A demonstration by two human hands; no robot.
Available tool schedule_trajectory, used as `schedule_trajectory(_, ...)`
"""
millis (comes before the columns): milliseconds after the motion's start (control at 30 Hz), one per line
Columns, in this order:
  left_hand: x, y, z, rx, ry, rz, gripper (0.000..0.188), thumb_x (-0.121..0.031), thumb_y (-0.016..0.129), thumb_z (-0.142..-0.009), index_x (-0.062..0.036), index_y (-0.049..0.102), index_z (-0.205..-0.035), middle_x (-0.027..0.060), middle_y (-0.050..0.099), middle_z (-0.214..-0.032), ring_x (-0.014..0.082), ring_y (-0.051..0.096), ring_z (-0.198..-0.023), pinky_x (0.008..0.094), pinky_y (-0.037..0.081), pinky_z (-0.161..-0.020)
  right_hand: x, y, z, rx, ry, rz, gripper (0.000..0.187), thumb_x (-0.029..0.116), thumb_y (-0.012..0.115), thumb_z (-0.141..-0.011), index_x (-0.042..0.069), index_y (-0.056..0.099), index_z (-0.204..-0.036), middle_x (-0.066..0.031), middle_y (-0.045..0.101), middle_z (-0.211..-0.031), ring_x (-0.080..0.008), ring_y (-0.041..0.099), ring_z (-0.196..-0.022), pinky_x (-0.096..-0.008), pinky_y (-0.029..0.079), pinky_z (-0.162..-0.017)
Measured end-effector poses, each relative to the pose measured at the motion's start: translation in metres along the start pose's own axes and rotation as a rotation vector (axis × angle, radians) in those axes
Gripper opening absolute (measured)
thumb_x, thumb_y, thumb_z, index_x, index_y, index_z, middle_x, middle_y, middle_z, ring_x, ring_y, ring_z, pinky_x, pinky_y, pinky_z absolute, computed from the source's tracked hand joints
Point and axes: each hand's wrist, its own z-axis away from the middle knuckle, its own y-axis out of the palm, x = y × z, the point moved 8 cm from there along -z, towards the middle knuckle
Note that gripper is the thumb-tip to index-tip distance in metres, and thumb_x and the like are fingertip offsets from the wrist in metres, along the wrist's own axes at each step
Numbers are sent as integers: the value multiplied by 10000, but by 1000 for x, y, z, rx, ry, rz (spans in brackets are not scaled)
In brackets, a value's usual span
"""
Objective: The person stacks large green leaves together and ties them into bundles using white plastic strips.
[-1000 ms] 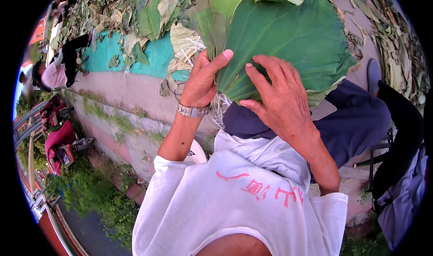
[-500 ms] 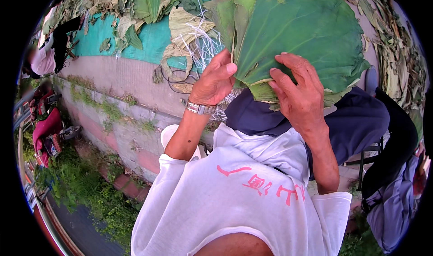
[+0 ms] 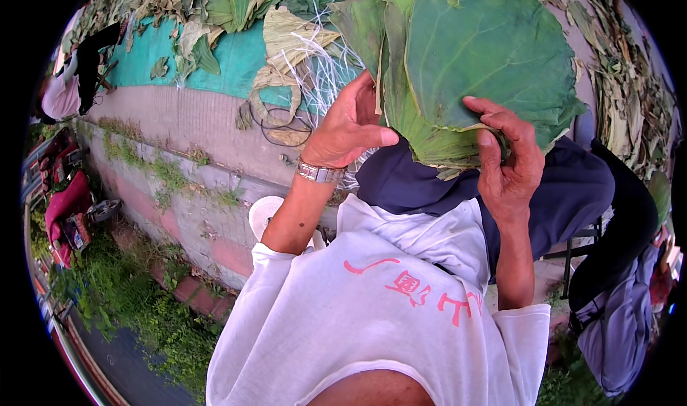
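Right hand (image 3: 512, 159) pinches the large green leaf (image 3: 494, 55) at its lower edge.

Your left forearm (image 3: 288, 223) slants up and inward to a nearly straight wrist. Your left grip (image 3: 340, 137) is spread: its thumb (image 3: 376, 136) stretches out to the right, well apart from the fingers (image 3: 361, 97), which point upward, tips partly hidden. Your right forearm (image 3: 515, 273) rises almost upright. Your right grip (image 3: 514, 177) is bent, its fingers arching up and to the left, the thumb pointing up below them; whether they pinch is unclear. Your hands stand well apart.
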Motion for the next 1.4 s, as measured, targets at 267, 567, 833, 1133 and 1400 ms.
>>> schedule_trajectory(267, 2, -4, 1, -83, -11, -124, 786, 71, 699, -647, 20, 274, -1307, 103, 445, -1234, 190, 495, -1094, 338, 457, -885, 23, 24, -4, 273, -74, 315, 613, 251, 774, -547, 41, 555, -1080, -113, 537, -997, -286, 526, -923, -369, 450, -761)
schedule_trajectory(567, -6, 17, 1, -141, 26, -152, 685, -20, 736, -671, 14, 357, -1241, 73, 491, -1164, 141, 460, -1093, 282, 374, -936, 28, 24, -5, 232, -54, 306, 381, 98, 687, -666, -18, 565, -1008, -156, 544, -984, -321, 546, -901, -384, 460, -760)
schedule_trajectory(833, -4, 20, -3, -160, 68, -268, 665, -55, 728, -690, 30, 356, -1235, 84, 503, -1145, 141, 494, -1046, 274, 411, -896, 16, 16, -3, 133, -76, 283, 145, 49, 555, -808, -51, 565, -913, -171, 599, -888, -319, 600, -811, -364, 486, -710)
schedule_trajectory(1133, -5, 23, -3, -159, 61, -322, 686, -94, 736, -688, 38, 351, -1240, 95, 471, -1185, 156, 439, -1113, 289, 326, -969, 8, -6, -2, -31, 127, 332, 194, 127, 453, -917, -37, 547, -873, -53, 520, -671, -126, 441, -546, -237, 355, -496)
schedule_trajectory(1400, -5, 20, 0, -184, 63, -345, 659, -50, 703, -689, 37, 356, -1243, 100, 476, -1186, 158, 436, -1117, 288, 314, -975, 10, -47, 9, -452, -21, 323, 205, 149, 456, -927, -38, 537, -899, -42, 578, -709, -89, 496, -594, -201, 406, -547)
